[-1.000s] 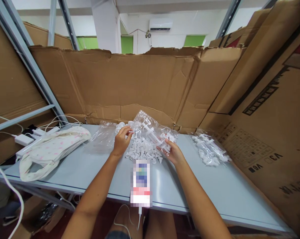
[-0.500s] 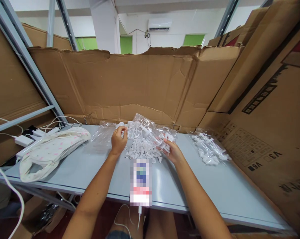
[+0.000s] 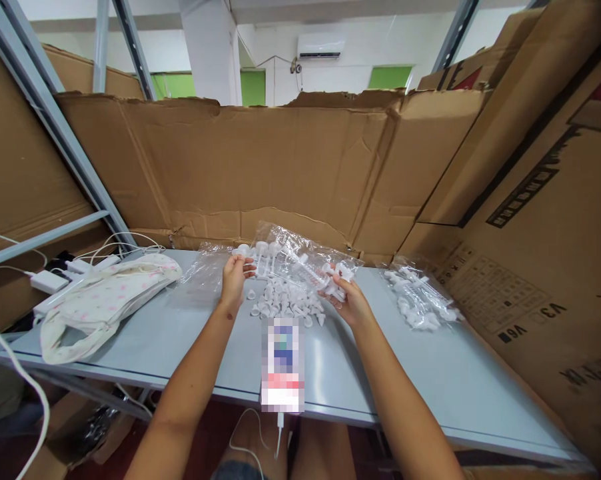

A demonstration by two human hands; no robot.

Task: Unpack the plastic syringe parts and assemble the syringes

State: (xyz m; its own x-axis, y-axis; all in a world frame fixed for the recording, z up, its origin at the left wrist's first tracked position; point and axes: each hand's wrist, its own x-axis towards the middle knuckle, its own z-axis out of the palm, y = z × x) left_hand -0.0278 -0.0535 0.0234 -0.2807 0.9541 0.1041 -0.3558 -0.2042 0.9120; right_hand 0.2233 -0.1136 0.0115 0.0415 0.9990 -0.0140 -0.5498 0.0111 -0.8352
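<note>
Counter point(image 3: 190, 347): grey, below both hands.
Caps point(image 3: 285, 303): loose white pile between the hands.
Right hand point(image 3: 356, 307): grip pinching the bag's right end.
Left hand point(image 3: 234, 277): fingers bent; cannot tell whether its grip pinches anything.
Syringe point(image 3: 310, 273): in the clear bag point(image 3: 300, 240), long axis slanting far-left to near-right; tip end unclear.
Cardboard point(image 3: 260, 160): upright behind.

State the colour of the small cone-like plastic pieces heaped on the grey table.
White: the small plastic pieces show best in the head view.
</note>
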